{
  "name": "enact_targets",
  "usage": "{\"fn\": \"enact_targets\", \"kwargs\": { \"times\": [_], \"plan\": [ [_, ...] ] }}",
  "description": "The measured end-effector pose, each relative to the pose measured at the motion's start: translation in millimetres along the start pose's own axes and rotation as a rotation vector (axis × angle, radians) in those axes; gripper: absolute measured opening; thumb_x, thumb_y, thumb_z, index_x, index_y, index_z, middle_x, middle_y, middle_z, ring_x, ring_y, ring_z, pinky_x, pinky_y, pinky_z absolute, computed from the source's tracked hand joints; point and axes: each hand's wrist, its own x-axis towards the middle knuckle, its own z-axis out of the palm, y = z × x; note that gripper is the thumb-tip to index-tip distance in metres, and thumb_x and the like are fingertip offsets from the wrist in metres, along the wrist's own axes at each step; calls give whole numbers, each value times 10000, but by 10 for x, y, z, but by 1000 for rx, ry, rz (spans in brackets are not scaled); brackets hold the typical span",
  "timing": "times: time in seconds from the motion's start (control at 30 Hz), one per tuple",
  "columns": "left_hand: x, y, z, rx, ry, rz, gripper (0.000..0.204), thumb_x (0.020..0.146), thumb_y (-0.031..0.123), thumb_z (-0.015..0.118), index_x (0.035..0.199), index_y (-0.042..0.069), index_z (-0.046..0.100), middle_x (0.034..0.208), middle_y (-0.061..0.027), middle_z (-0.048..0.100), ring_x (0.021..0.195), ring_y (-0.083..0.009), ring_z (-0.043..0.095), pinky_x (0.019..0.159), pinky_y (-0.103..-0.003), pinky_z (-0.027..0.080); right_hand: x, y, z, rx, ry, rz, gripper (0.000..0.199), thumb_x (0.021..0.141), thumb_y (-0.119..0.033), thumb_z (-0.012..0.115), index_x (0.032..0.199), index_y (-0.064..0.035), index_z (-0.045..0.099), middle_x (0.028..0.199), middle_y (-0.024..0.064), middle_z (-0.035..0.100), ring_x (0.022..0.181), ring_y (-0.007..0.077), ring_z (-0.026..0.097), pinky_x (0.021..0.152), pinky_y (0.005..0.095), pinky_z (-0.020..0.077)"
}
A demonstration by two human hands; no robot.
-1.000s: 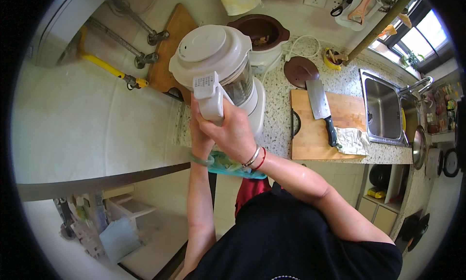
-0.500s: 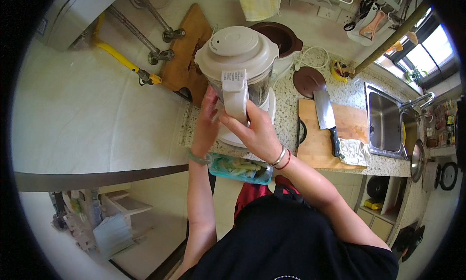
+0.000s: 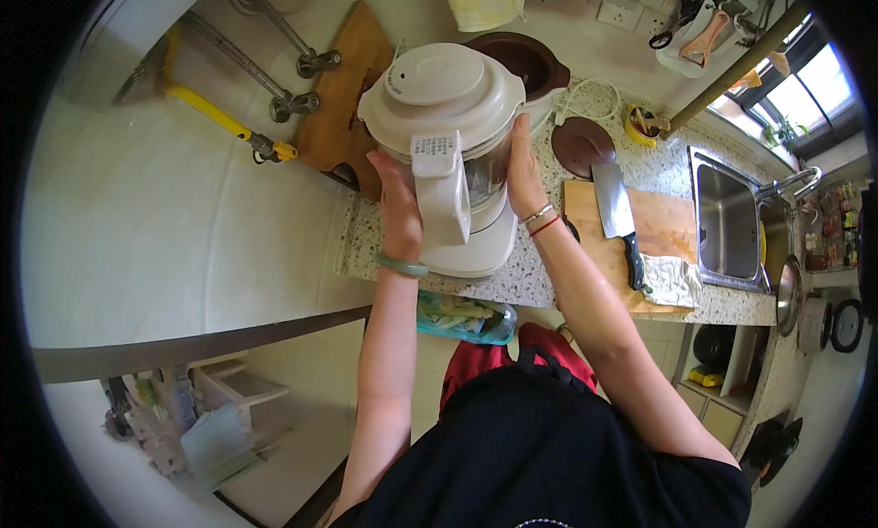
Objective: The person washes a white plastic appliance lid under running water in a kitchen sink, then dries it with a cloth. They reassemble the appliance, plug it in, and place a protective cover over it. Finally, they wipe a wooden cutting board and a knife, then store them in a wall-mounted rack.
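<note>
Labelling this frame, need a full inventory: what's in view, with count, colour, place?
blender: 1, white, counter, between both hands
cleaver: 1, steel, black handle, on cutting board
cutting board: 1, wooden, right of blender
dark lid: 1, brown, counter behind board
brown pot: 1, behind blender
sink: 1, steel, far right
glass container: 1, teal-rimmed, below counter edge
left hand: on blender's left side
right hand: on blender's right side
</note>
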Motion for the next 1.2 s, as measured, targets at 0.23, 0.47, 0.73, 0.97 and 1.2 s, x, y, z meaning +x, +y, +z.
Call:
{"fn": "enact_targets", "kwargs": {
  "times": [0.23, 0.47, 0.73, 0.97, 1.2],
  "plan": [
    [52, -131, -35, -57, 83, -65, 870, 977, 329, 558, 1565, 137, -54, 1512, -74, 357, 1324, -193, 421, 1135, -364, 308, -89, 51, 51, 154, 13, -80, 738, 1048, -526, 190, 1416, 86, 378, 1430, 149, 455, 1337, 212, 385, 1139, 299, 241],
    [-45, -400, -637, 1093, -205, 549, 662, 700, 246, 758, 1295, 92, 512, 1186, -106, 609, 1114, -306, 582, 1075, -412, 393, -190, 153, 65, 276, 86, -131, 660, 1061, -458, 234, 1428, 79, 343, 1425, 148, 456, 1331, 209, 392, 1132, 316, 263],
    [-279, -953, -1102, 1039, 119, 477, 601, 632, 150, 814, 1181, 15, 610, 1158, -97, 637, 1073, -263, 618, 1020, -393, 450, -242, 525, 94, 259, 39, -145, 626, 1052, -410, 284, 1452, 71, 312, 1465, 175, 403, 1375, 269, 363, 1149, 356, 246],
    [-144, -778, -716, -27, 199, -264, 621, 986, 509, 392, 1431, 76, 382, 1269, -102, 554, 1151, -193, 547, 1005, -353, 434, -233, 503, 31, 216, 17, -130, 612, 1056, -417, 272, 1460, 38, 334, 1484, 163, 392, 1394, 245, 337, 1160, 347, 216],
    [-486, -14, 88, -132, 218, 7, 627, 1054, 503, 138, 1542, 116, 211, 1517, -27, 335, 1393, -172, 304, 1184, -375, 159, -294, 470, -154, 183, 44, -242, 643, 1058, -453, 223, 1472, 28, 329, 1506, 159, 372, 1418, 248, 302, 1174, 357, 194]
  ]
}}
